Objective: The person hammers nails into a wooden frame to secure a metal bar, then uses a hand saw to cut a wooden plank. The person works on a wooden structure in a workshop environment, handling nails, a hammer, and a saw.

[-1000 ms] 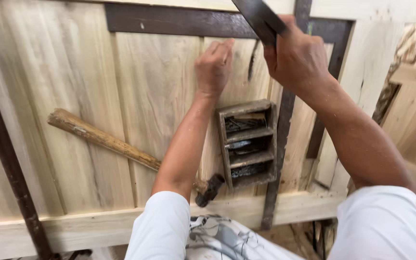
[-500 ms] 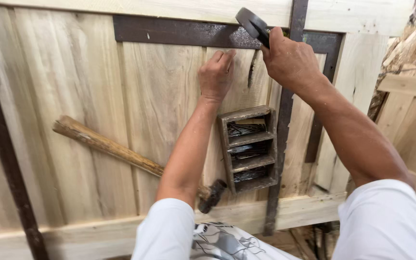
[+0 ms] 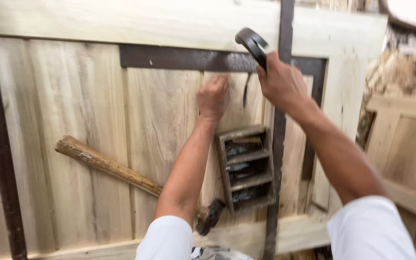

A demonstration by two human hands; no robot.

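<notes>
The right hand (image 3: 280, 84) clasps a raised hammer (image 3: 252, 42); the left hand (image 3: 213, 96), pinched at nine o'clock, seemingly steadies an unseen, undriven nail on the wooden panel (image 3: 97, 106).

Two hammers (image 3: 251, 41) (image 3: 121, 171), one compartmented wooden box (image 3: 246, 168), two hands (image 3: 214, 96) (image 3: 281, 83).

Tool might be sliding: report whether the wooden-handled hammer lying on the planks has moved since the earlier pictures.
No. The wooden-handled hammer lies at the same slant, its head just left of the small wooden box's lower corner, as before.
</notes>
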